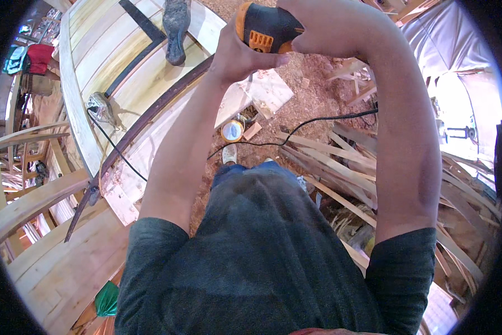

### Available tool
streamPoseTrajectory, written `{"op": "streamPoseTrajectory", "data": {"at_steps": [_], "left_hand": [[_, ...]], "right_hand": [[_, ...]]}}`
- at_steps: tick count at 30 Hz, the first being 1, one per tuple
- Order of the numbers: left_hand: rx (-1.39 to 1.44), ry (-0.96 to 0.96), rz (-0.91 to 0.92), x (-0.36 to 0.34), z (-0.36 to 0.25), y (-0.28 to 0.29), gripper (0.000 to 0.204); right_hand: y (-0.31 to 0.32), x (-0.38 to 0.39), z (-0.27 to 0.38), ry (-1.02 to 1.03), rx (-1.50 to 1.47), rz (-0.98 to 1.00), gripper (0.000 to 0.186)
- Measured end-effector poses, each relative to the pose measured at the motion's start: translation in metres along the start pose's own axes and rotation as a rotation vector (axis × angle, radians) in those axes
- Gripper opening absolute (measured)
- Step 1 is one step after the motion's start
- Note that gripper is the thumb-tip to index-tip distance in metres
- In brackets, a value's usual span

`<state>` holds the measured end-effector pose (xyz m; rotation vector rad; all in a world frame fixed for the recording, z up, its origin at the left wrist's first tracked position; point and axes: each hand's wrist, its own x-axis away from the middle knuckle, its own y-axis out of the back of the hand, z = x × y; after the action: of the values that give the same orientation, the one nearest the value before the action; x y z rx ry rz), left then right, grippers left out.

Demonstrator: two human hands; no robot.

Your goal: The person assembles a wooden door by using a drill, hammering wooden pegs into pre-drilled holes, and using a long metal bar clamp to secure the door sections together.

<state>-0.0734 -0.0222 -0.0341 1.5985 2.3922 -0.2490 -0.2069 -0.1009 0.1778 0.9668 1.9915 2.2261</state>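
Your left hand (235,60) and right hand (324,29) both clamp orange-black power tool (269,27) out front, probably for steadiness; far-side fingers hidden. Slatted wooden panel (97,43) left of grip. Black cord (318,119) below, likely slack for reach.

Looked mostly of wood, plastic and cloth.
Showed matt black and orange plastic on the power tool (267,25), smooth, pale, bare wood in the curved panel (91,67) and rough-looking wood in the loose strips (330,149); had a coarse, crumbly surface on the ground (312,92), matt cloth in the dark shirt (239,262) and creased, faintly glossy sheeting in the grey cover (452,36).
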Motion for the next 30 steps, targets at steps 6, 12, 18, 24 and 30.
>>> {"op": "streamPoseTrajectory", "data": {"at_steps": [6, 12, 18, 24, 30], "left_hand": [[-0.033, -0.085, 0.025, -0.005, 0.000, -0.007, 0.053], [-0.050, -0.134, -0.066, -0.003, 0.024, 0.000, 0.060], [0.050, -0.069, -0.055, -0.004, 0.021, -0.007, 0.070], [0.037, -0.018, -0.027, -0.006, 0.017, -0.008, 0.069], [0.009, -0.073, -0.052, -0.002, 0.029, -0.004, 0.064]], "right_hand": [[-0.004, -0.006, -0.012, 0.000, -0.016, 0.005, 0.035], [-0.005, -0.010, -0.007, 0.015, -0.020, 0.018, 0.035], [-0.043, -0.036, -0.030, 0.209, 0.044, -0.255, 0.042], [-0.055, -0.057, -0.046, 0.200, -0.045, -0.193, 0.042], [-0.053, -0.054, -0.043, 0.234, -0.013, -0.171, 0.043]]}}
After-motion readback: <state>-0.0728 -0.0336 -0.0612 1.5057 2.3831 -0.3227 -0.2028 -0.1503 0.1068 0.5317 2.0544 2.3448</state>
